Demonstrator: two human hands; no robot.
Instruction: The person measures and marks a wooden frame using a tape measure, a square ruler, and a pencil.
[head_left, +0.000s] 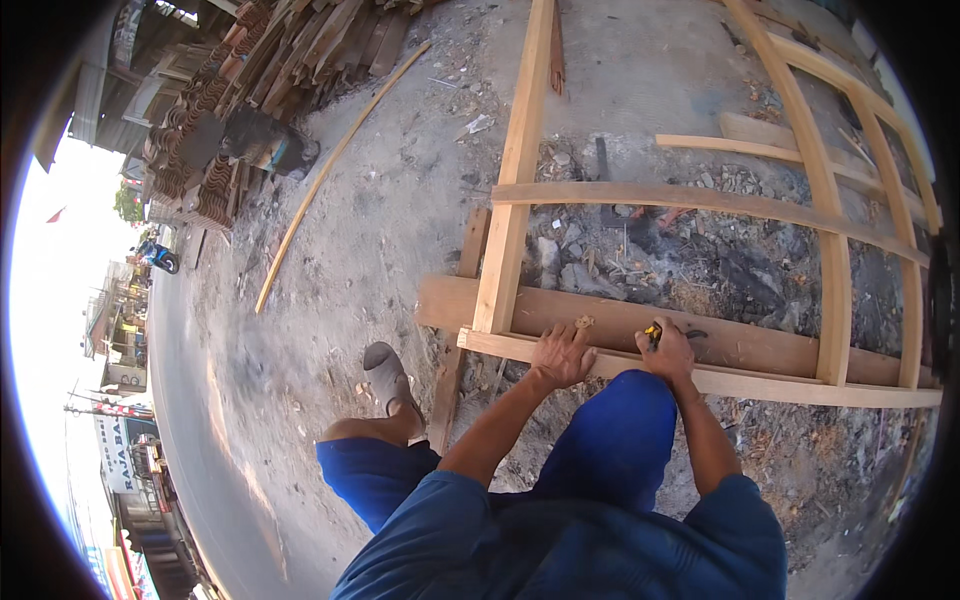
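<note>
Outdoors, grey, debris-strewn ground [385,255] spreads beneath a large pale-timber frame of squared beams [505,262] in front of the person. A wide brown wooden plank [640,327] runs under it, alongside the frame's long, pale near rail [745,384]. On that rail rests the left hand [563,357], palm down, fingers extended; to its right, the right hand [672,355] curls around a small yellow-and-black hand tool [654,333].

The frame [835,280] is smooth, bare, matt wood; the plank [620,326] is duller wood; the shorts [605,440] and shirt [580,545] are matt cloth; the ground [330,235] looks rough and gritty; the stacked boards [325,50], rough wood
</note>
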